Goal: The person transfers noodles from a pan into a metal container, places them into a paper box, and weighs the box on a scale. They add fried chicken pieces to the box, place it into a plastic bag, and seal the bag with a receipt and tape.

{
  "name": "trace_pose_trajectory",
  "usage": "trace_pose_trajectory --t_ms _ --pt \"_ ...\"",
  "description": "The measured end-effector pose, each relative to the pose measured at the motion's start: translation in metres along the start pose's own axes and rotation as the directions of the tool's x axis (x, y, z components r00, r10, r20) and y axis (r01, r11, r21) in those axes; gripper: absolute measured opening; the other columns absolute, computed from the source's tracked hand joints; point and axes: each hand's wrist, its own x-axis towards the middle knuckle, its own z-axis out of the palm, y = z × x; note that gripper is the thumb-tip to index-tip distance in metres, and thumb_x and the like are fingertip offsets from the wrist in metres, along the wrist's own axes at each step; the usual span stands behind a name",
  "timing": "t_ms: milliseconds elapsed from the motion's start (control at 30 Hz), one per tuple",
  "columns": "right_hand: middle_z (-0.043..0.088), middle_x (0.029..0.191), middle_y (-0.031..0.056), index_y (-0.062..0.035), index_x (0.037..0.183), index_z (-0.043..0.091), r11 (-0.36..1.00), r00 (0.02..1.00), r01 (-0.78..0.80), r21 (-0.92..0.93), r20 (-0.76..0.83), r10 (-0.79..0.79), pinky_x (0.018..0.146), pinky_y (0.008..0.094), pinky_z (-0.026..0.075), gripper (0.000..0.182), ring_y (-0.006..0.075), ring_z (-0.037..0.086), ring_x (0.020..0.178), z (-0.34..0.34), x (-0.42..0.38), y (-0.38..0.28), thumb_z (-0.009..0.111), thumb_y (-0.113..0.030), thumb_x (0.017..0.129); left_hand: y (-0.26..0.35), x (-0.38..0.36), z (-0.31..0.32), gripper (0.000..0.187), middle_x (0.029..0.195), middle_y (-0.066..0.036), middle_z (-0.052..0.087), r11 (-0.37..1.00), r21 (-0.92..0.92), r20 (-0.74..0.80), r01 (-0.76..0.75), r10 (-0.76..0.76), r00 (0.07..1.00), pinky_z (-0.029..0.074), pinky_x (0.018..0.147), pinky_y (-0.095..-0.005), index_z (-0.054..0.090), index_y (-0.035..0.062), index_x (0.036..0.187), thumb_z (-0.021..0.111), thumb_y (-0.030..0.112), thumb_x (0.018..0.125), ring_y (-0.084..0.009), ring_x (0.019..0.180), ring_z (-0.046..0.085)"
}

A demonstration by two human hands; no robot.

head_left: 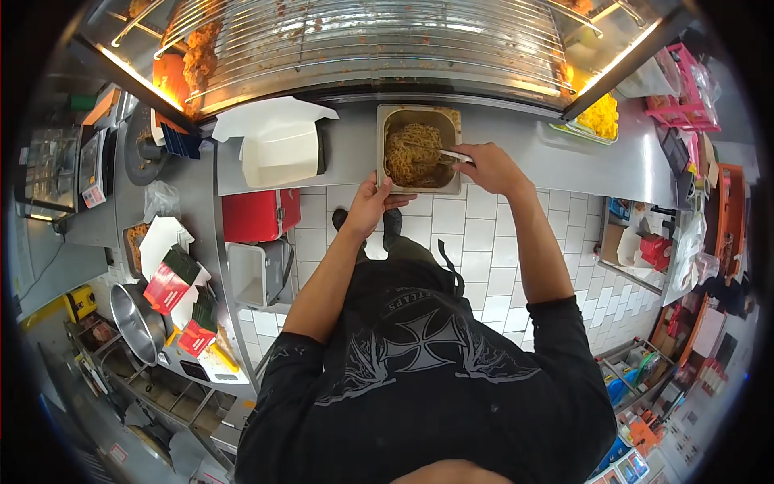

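A square steel pan point(380, 121) with brown noodles point(413, 149) in it stands at the counter's front edge. My left hand point(373, 203) supports the pan at its lower left corner, thumb at the rim and fingers reaching under the near side. In my right hand point(489, 168) are metal tongs point(456, 155), closed in the fist at the pan's right side. The tongs' tips go in among the noodles, so I cannot make out what they grip. To the left lies an open white paper takeaway box point(280, 153) with its flaps spread.
Behind the counter point(556, 161) is a lit display case with wire racks point(363, 40) and fried pieces point(201, 60). A tray of yellow food point(598, 119) sits at right. Red-and-white boxes point(169, 282) and a steel bowl point(135, 323) are on the left; a red cooler point(250, 216) stands below.
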Motion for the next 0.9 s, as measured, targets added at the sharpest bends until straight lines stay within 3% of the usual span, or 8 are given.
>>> trace_pose_trajectory --t_ms 267,400,467,633,733,800,867,900 --pt "0.059 0.098 0.005 -0.0176 0.125 0.056 0.89 0.98 0.189 -0.416 0.017 -0.2 0.069 0.0402 0.052 0.04 0.0269 0.064 0.083 -0.03 -0.017 -0.072 0.063 -0.017 0.085 0.036 -0.074 0.0 0.029 0.112 -0.006 0.063 0.993 -0.043 -0.047 -0.114 0.112 0.993 0.055 0.084 -0.0315 0.052 0.0014 0.124 0.047 0.02 0.102 -0.0143 0.098 0.062" --pt "0.059 0.094 0.0059 -0.0156 0.121 0.059 0.926 0.96 0.28 -0.254 0.041 -0.278 0.067 0.038 0.051 0.034 0.028 0.062 0.081 -0.019 -0.009 -0.126 0.062 -0.02 0.088 0.083 -0.136 -0.03 0.021 0.079 0.001 0.063 0.878 0.438 -0.217 -0.192 0.31 0.926 0.049 0.065 -0.0245 0.061 -0.003 0.106 0.051 0.014 0.098 -0.0069 0.075 0.06" --pt "0.058 0.091 0.0071 -0.0144 0.119 0.061 0.916 0.907 0.383 -0.117 -0.141 -0.397 0.066 0.039 0.05 0.032 0.0287 0.061 0.079 -0.004 0.009 -0.161 0.062 -0.02 0.088 0.133 -0.156 -0.04 0.02 0.065 0.001 0.057 0.707 0.683 -0.262 -0.184 0.472 0.842 0.045 0.058 -0.0248 0.062 -0.0033 0.1 0.053 0.014 0.096 -0.0056 0.063 0.057" --pt "0.058 0.09 0.0062 -0.015 0.119 0.061 0.901 0.872 0.41 -0.145 -0.226 -0.433 0.067 0.0397 0.051 0.031 0.0278 0.061 0.078 0.009 0.062 -0.239 0.061 -0.018 0.088 0.23 -0.162 -0.072 0.021 0.059 -0.005 0.055 0.485 0.865 -0.247 -0.129 0.635 0.732 0.046 0.05 -0.0284 0.061 -0.0036 0.092 0.053 0.016 0.094 -0.0119 0.052 0.06" --pt "0.056 0.086 0.006 -0.0133 0.116 0.064 0.882 0.837 0.432 -0.185 -0.28 -0.469 0.064 0.0383 0.05 0.03 0.0281 0.06 0.074 -0.009 0.07 -0.271 0.062 -0.014 0.086 0.273 -0.157 -0.097 0.022 0.057 -0.006 0.056 0.417 0.898 -0.172 -0.139 0.625 0.761 0.046 0.048 -0.0291 0.059 -0.0043 0.085 0.054 0.016 0.091 -0.0154 0.05 0.062" --pt "0.056 0.086 0.0056 -0.0132 0.116 0.064 0.88 0.831 0.421 -0.221 -0.296 -0.472 0.065 0.0379 0.05 0.03 0.0278 0.06 0.074 -0.015 0.075 -0.283 0.062 -0.013 0.086 0.297 -0.156 -0.097 0.023 0.057 -0.01 0.057 0.207 0.973 -0.059 -0.098 0.641 0.766 0.048 0.049 -0.0301 0.057 -0.0058 0.079 0.055 0.015 0.088 -0.0168 0.05 0.063" --pt "0.055 0.09 0.005 -0.0137 0.117 0.063 0.873 0.81 0.423 -0.244 -0.331 -0.484 0.063 0.0376 0.051 0.032 0.0262 0.06 0.073 -0.013 0.082 -0.295 0.061 -0.012 0.085 0.308 -0.143 -0.108 0.024 0.057 -0.015 0.058 0.276 0.956 -0.101 -0.098 0.624 0.775 0.049 0.05 -0.0331 0.056 -0.0072 0.076 0.056 0.015 0.085 -0.0211 0.05 0.064" --pt "0.054 0.092 0.0055 -0.0142 0.116 0.064 0.805 0.718 0.489 -0.336 -0.369 -0.59 0.061 0.0373 0.052 0.034 0.0244 0.062 0.073 0.008 0.1 -0.304 0.058 -0.009 0.084 0.312 -0.131 -0.116 0.026 0.058 -0.018 0.058 0.166 0.978 0.002 -0.129 0.605 0.796 0.05 0.05 -0.0342 0.056 -0.0077 0.075 0.056 0.016 0.085 -0.0233 0.049 0.065"
